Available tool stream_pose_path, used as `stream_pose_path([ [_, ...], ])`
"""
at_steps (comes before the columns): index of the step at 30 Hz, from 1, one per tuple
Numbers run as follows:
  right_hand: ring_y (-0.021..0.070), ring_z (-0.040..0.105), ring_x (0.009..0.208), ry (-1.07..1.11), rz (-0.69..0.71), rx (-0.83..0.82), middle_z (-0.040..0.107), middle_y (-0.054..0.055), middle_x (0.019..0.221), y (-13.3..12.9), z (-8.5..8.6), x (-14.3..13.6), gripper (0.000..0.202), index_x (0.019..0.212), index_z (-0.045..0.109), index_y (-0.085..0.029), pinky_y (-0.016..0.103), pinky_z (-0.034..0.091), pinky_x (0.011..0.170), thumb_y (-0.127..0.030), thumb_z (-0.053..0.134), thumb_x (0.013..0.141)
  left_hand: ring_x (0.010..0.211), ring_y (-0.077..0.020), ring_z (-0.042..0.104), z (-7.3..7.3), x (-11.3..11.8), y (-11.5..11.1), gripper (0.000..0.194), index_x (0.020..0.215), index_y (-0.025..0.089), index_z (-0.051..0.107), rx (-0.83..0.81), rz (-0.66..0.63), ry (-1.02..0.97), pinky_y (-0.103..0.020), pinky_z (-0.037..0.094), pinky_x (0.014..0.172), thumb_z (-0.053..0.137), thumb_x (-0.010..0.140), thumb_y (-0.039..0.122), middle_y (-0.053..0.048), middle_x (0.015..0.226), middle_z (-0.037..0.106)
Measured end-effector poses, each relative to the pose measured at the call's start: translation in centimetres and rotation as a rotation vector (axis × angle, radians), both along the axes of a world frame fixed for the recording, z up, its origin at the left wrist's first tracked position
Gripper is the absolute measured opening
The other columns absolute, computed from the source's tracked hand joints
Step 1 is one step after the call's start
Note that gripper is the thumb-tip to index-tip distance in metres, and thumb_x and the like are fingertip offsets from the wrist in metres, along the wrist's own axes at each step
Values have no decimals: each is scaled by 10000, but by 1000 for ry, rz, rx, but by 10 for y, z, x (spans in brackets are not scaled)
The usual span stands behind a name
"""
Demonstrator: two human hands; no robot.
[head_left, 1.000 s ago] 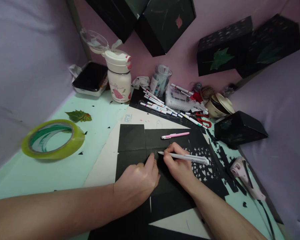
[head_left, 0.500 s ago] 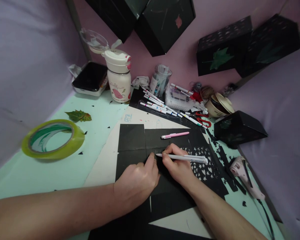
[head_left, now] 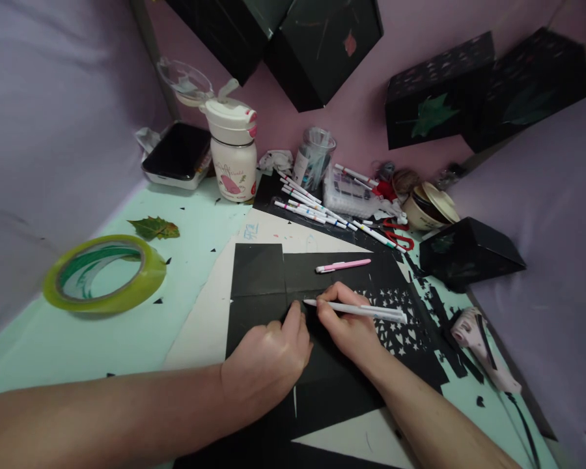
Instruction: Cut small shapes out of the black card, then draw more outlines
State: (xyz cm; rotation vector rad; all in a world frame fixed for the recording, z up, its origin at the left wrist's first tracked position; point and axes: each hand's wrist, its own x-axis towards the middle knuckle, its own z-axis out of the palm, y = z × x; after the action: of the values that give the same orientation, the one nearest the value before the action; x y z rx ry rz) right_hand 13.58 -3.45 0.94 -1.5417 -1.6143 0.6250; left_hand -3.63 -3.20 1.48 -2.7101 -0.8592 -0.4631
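Black card [head_left: 256, 270] with fold lines lies flat on white paper, its right part cut through with small stars, hearts and triangles. My right hand [head_left: 351, 326] grips a white pen-like tool [head_left: 371, 311], whose tip meets the card near the middle. Close to that tip, the fingertips of my left hand [head_left: 276, 348] press on the card. The left fingers are bent together, and anything under them is hidden. Above my right hand, a pink pen [head_left: 344, 266] rests on the card.
Yellow-green tape roll [head_left: 105, 272] and a leaf [head_left: 155, 228] at left. Behind stand a white bottle [head_left: 233, 156], a jar [head_left: 315, 156] and scattered white markers [head_left: 317, 208]. On the right are a black box [head_left: 469, 251], red-handled scissors [head_left: 400, 241] and a pink glue gun [head_left: 483, 345].
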Motion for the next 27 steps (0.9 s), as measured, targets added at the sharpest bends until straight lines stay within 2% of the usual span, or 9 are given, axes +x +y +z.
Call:
stream_pose_path([
  [10, 109, 468, 515, 5, 20, 51, 516, -42, 564, 1, -1, -2, 185, 626, 505, -205, 229, 364, 517, -189, 549, 805, 466, -139, 579, -1, -2, -1, 272, 1016, 66, 701, 4, -15, 30, -258, 407, 368, 558, 840, 216, -186, 1091, 695],
  [16, 111, 434, 522, 32, -23, 41, 471, -48, 554, 1, -4, -1, 216, 607, 430, -217, 236, 345, 512, -191, 541, 790, 460, -144, 583, 0, -1, 0, 270, 1004, 71, 714, 9, -7, 21, -261, 412, 361, 567, 837, 225, -175, 1079, 705],
  [27, 110, 409, 525, 23, -22, 52, 442, -54, 563, 1, -4, 0, 221, 612, 395, -218, 244, 326, 521, -169, 525, 784, 449, -156, 587, 0, -2, -1, 274, 1001, 71, 718, 5, -18, 21, -273, 426, 348, 608, 809, 233, -178, 1086, 705],
])
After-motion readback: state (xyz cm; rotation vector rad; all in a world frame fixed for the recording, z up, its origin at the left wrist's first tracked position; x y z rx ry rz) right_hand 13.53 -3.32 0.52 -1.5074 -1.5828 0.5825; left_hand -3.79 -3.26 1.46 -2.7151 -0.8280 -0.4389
